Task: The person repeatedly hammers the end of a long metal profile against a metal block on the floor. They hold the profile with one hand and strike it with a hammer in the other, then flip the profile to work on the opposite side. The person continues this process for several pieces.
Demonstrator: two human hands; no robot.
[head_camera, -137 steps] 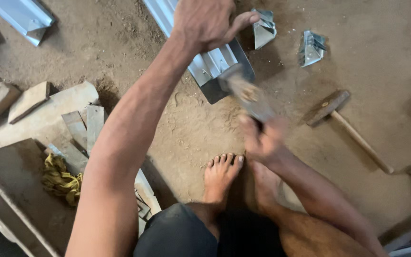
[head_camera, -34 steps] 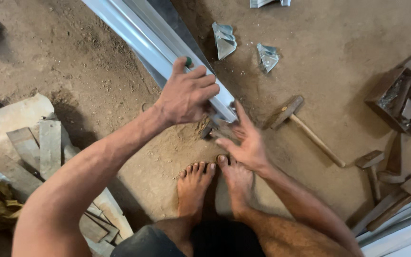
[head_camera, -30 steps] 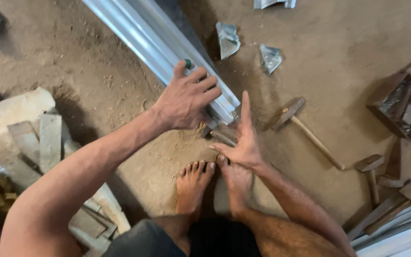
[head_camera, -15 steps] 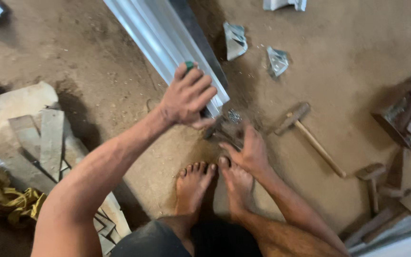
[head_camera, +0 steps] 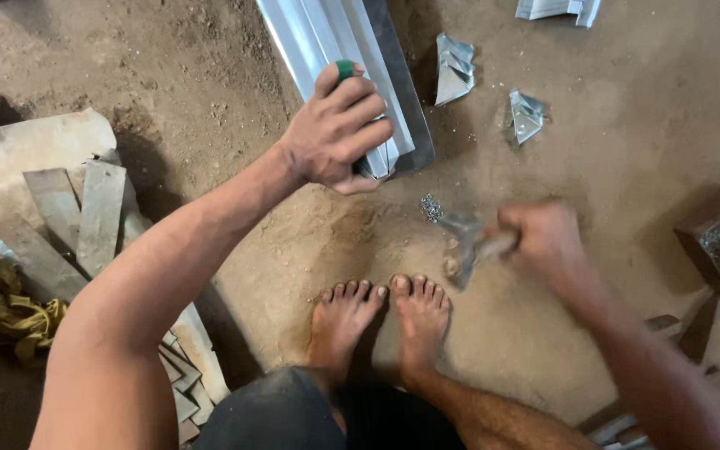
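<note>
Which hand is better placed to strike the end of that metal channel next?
The right hand, probably: it grips the hammer, blurred mid-swing just off the end of the metal channel. The left hand is clamped on that end, steadying it.

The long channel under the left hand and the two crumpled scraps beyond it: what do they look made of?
The long channel, under the left hand, looks like thin sheet metal, pale silvery, with folded ribs and a dull sheen. The crumpled scraps look like the same sheet, creased and glinting. Which metal cannot be told.
</note>
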